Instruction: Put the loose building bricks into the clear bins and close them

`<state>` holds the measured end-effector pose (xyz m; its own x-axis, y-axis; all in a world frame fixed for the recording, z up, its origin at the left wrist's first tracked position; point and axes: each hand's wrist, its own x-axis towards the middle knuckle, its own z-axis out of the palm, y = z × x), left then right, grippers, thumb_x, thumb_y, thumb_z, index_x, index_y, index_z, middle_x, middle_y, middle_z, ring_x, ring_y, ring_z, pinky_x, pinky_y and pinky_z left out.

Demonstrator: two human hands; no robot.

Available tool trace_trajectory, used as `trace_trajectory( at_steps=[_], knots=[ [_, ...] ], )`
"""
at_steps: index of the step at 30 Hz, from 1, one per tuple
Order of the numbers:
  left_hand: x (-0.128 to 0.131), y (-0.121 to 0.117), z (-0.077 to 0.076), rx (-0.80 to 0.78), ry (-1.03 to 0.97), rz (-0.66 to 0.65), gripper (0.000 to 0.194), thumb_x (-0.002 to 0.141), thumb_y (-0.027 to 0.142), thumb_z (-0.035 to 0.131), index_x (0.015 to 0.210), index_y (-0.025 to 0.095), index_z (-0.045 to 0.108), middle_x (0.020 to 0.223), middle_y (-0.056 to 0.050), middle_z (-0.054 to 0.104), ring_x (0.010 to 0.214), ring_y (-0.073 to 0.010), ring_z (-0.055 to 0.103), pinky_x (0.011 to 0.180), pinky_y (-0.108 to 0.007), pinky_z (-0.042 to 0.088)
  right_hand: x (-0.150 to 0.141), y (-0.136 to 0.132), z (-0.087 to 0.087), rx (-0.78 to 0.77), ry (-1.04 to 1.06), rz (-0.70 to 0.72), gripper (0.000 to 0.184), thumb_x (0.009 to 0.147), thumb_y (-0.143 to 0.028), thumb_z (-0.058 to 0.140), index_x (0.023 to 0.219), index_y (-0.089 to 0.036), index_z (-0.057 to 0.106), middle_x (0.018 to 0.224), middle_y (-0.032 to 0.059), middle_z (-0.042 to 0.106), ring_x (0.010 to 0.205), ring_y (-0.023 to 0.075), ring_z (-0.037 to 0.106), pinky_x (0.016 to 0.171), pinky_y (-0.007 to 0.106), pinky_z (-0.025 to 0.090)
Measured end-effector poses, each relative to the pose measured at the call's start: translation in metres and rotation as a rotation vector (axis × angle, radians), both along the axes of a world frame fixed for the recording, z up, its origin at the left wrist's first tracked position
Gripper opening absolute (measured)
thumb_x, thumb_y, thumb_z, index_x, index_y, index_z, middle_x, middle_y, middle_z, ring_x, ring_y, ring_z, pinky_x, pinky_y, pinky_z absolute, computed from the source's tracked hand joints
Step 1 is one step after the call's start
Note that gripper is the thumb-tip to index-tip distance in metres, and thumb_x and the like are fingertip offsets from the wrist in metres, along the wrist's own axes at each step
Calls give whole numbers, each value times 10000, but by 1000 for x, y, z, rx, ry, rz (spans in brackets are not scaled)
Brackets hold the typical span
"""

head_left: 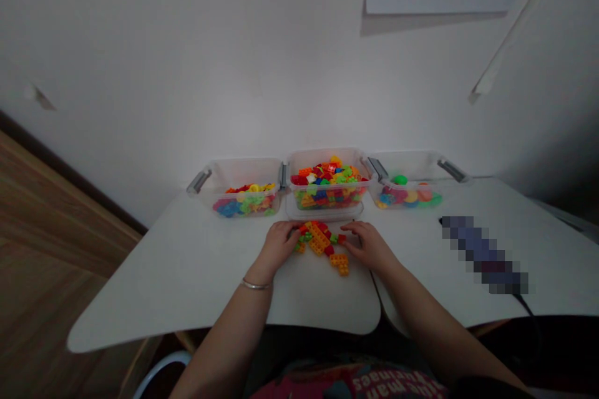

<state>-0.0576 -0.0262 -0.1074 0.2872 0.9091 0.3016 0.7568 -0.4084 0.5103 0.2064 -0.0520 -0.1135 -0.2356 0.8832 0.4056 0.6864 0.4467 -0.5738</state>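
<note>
A joined group of toy building bricks (318, 238), orange, red and green, lies on the white table between my hands. My left hand (281, 243) is at its left end, fingers curled around the red and green bricks there. On the other side, my right hand (367, 245) has its thumb and forefinger apart, with the thumb by a small red brick (342, 239). Closer to me, a yellow-orange brick piece (340, 263) rests on the table; whether it touches the group is hard to tell.
Behind the hands stand three clear bins against the wall: a left bin (248, 168) with mixed pieces, a fuller middle bin (327, 212) of bricks, and a right bin (412, 162) with round pieces. A blurred-out object (484, 255) with a cord lies on the right of the table (187, 287).
</note>
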Motion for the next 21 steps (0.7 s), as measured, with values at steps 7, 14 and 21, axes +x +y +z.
trace_trajectory(
  at_steps=[7, 14, 21],
  knots=[
    [-1, 0, 0, -8, -1, -16, 285, 890, 229, 490, 1090, 197, 691, 1069, -60, 720, 1026, -222, 628, 967, -384, 451, -1, 0, -7, -44, -65, 2, 300, 760, -256, 673, 1059, -225, 677, 1020, 79, 706, 952, 262, 622, 884, 451, 493],
    [-1, 1, 0, -4, -3, -11, 284, 878, 217, 501, 1083, 210, 697, 1059, -51, 723, 1022, -220, 632, 961, -381, 460, -4, 3, -7, -31, -70, -11, 179, 773, -246, 647, 946, -232, 687, 948, 55, 714, 898, 247, 627, 852, 428, 495],
    [0, 0, 2, -4, -10, -22, 290, 884, 216, 489, 1086, 190, 695, 1074, -68, 719, 1023, -222, 631, 977, -392, 451, -2, 1, -10, -14, 38, -56, 178, 783, -282, 585, 927, -222, 672, 856, 67, 688, 792, 231, 618, 746, 400, 523]
  ],
)
